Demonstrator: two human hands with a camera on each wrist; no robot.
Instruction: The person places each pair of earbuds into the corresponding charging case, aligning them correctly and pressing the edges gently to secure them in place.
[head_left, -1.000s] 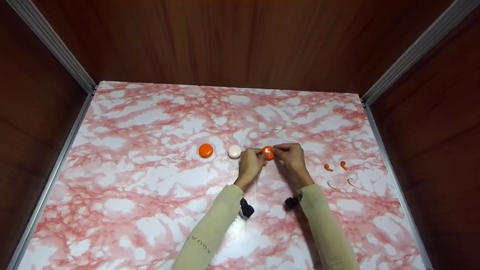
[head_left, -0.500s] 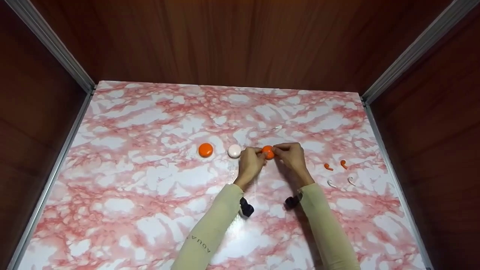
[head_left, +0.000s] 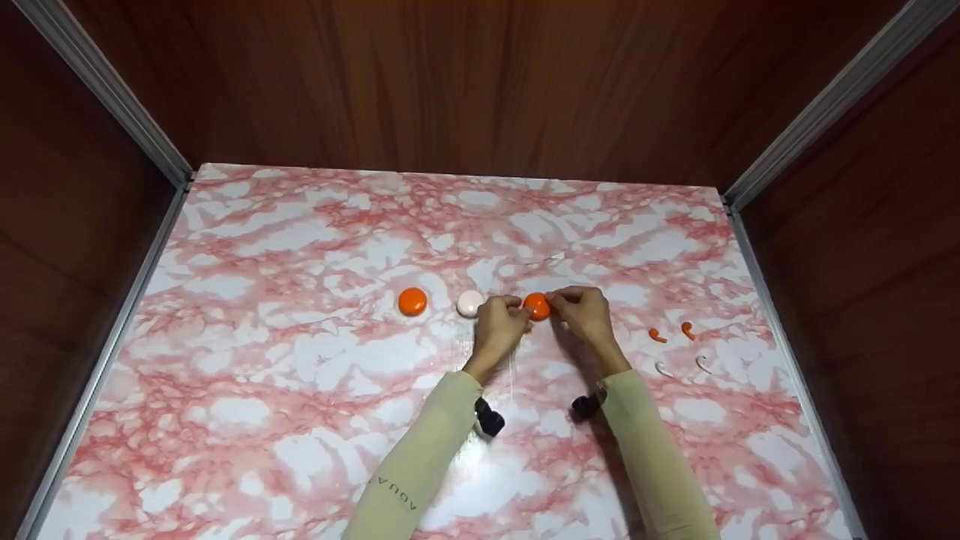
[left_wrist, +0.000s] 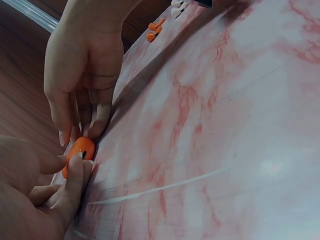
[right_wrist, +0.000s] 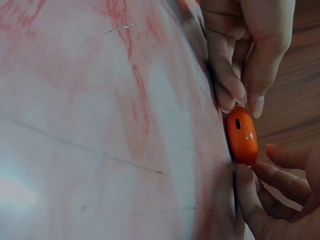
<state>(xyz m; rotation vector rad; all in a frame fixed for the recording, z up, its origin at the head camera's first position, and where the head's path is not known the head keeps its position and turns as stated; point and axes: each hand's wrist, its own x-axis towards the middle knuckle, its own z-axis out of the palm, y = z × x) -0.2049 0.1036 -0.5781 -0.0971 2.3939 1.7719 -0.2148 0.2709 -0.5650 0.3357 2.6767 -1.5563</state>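
Both left hand (head_left: 499,328), slightly further left than before, and right hand (head_left: 589,315) clamp fingers on the orange case (head_left: 537,306) mid-frame, head view, near the white case (head_left: 468,304); left wrist view: orange earbuds (left_wrist: 152,36), upper centre; right wrist view: orange case, right

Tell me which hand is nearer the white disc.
Left. The left hand is just beside the white disc; the right hand is beyond the held orange disc.
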